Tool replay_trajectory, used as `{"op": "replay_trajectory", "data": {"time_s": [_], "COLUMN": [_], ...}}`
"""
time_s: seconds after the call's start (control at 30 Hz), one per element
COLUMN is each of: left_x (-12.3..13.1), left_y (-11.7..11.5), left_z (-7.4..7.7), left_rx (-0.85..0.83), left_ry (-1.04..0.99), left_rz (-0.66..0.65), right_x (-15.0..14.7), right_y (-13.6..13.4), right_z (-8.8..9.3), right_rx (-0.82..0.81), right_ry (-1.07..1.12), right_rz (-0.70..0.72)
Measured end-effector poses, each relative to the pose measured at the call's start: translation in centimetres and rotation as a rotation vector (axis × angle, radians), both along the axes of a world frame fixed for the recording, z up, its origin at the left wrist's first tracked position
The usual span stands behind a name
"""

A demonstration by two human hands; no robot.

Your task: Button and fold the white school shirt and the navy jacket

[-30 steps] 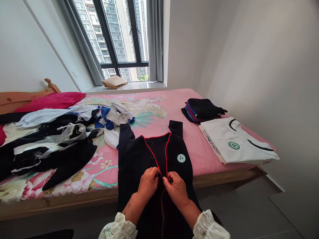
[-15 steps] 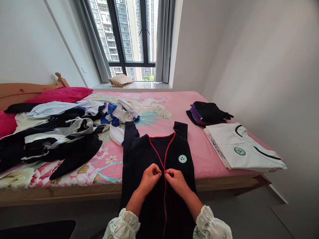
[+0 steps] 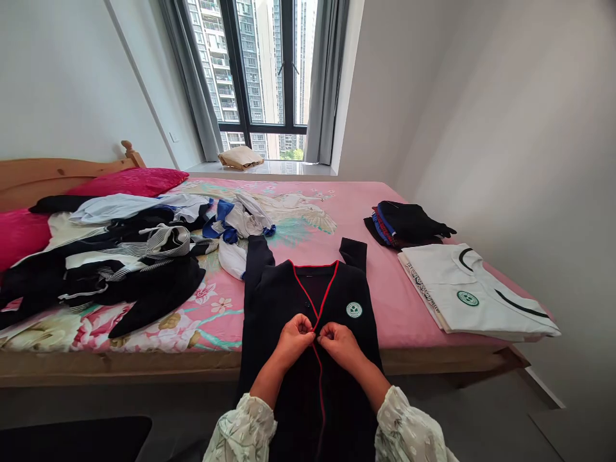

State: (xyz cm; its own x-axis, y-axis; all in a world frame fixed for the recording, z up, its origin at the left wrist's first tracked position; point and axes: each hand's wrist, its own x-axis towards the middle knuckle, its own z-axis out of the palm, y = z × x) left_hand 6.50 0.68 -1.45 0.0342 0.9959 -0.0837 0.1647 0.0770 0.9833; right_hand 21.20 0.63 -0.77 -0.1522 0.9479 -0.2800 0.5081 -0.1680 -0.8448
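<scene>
A black cardigan (image 3: 274, 301) with red piping and a round green-and-white badge (image 3: 354, 310) lies front up over the bed's near edge, its lower part hanging down towards me. My left hand (image 3: 297, 339) pinches the red-trimmed front edge just below the V of the neckline. Close beside it, my right hand (image 3: 339, 342) pinches the same front opening from the other side. The fingertips of both hands almost meet. Whether a button sits between them is hidden. Both sleeves of the cardigan stretch away from me on the pink bedsheet (image 3: 394, 308).
Loose black, white and striped clothes (image 3: 144, 269) lie heaped on the left of the bed. Folded white shirts (image 3: 447, 289) and a stack of dark folded clothes (image 3: 414, 221) lie on the right. A beige folded cloth (image 3: 240, 157) rests on the windowsill.
The view has shifted slightly, so the room sits a little further right. Both hands stay at the cardigan's front opening, their fingers shifting slightly at the red edge.
</scene>
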Motion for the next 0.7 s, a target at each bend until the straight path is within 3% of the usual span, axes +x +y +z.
{"op": "replay_trajectory", "data": {"time_s": [0.17,0.3,0.4,0.57,0.7], "left_x": [-0.2,-0.2,0.0,0.2,-0.2], "left_y": [-1.0,-1.4,-1.3,-1.4,-1.0], "left_z": [0.5,0.5,0.5,1.1,1.6], "left_rx": [0.102,0.151,0.146,0.177,0.197], "left_ry": [0.063,0.112,0.148,0.248,0.289], "left_rz": [-0.04,-0.028,-0.019,-0.008,0.05], "right_x": [0.3,0.8,0.8,-0.7,-1.7], "right_y": [1.5,1.7,1.8,3.4,5.4], "right_z": [0.9,1.6,2.5,4.2,3.5], "right_rx": [-0.237,-0.263,-0.147,0.319,0.224], "right_ry": [0.067,0.032,-0.033,-0.311,-0.515], "right_rz": [0.088,0.126,0.055,-0.156,-0.108]}}
